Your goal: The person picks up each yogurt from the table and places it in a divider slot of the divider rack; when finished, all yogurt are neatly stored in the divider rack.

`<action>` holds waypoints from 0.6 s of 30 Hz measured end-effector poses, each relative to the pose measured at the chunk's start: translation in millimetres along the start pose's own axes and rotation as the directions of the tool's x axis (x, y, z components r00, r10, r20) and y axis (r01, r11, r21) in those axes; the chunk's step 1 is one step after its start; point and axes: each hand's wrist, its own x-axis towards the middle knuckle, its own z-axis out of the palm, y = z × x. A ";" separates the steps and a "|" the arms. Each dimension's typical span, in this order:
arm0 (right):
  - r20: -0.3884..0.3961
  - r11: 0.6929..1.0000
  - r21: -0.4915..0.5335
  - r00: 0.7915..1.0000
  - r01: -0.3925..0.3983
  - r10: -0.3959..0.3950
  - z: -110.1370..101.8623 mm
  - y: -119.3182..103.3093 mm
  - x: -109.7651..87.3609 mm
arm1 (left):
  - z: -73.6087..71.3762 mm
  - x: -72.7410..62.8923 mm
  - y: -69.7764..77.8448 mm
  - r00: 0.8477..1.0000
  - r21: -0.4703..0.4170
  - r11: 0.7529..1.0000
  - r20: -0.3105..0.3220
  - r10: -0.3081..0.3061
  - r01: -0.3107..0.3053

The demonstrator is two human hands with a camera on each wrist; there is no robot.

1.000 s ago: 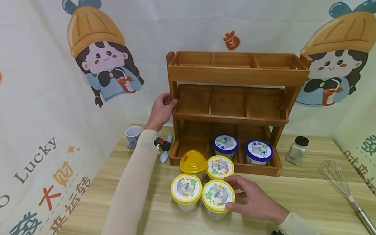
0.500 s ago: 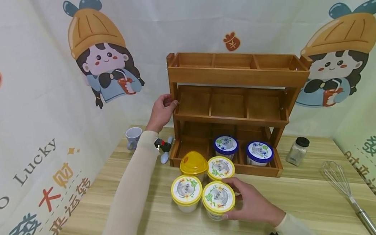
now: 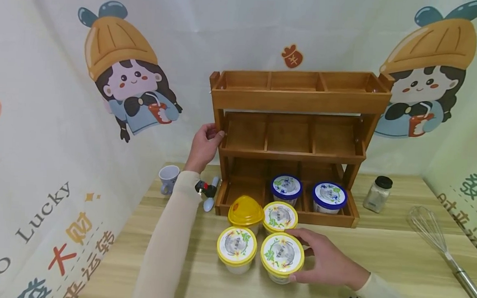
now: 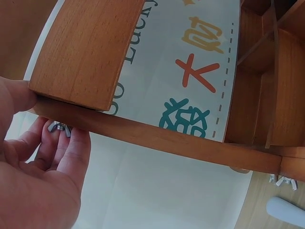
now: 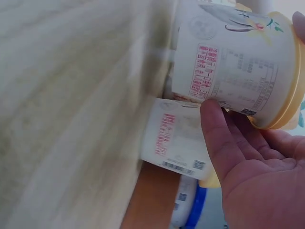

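Note:
My left hand (image 3: 203, 149) grips the left upright of a wooden three-tier shelf (image 3: 287, 155), thumb in front. In the left wrist view, its fingers (image 4: 76, 152) curl behind the wood around a metal wing nut (image 4: 59, 128). My right hand (image 3: 330, 261) holds a white tub with a yellow lid (image 3: 282, 253) by its right side, thumb at the front and fingers behind. A second yellow-lidded tub (image 3: 237, 245) stands to its left and a third (image 3: 280, 216) behind it. A yellow domed-lid container (image 3: 245, 212) stands back left, near the shelf.
Two blue-lidded tubs (image 3: 286, 187) sit in the bottom tier. Left of the shelf are a white mug (image 3: 169, 177) and a pale spoon (image 3: 208, 204). To the right are a black-capped jar (image 3: 377, 194) and a whisk (image 3: 449, 257). Printed cloth hangs around the table.
My right hand has moved the front tub slightly right, away from its left neighbour, and its lid has turned. The left hand keeps its grip on the shelf. The head view has tilted slightly up.

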 end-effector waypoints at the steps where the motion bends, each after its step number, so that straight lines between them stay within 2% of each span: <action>1: -0.001 1.000 -0.002 1.000 0.007 -0.007 -1.8 -1.1 0.2 | -0.3 0.2 -0.5 1.000 0.005 1.000 -0.001 -0.004 0.004; 9: -0.069 0.993 -0.036 0.991 0.113 -0.115 -18.6 -17.6 3.6 | 0.2 -1.0 -0.3 1.000 0.007 1.000 -0.006 0.018 -0.018; 18: -0.113 0.993 -0.079 0.989 0.088 -0.096 -38.5 -31.6 16.3 | -0.3 1.2 0.3 1.000 0.004 1.000 -0.008 0.000 0.000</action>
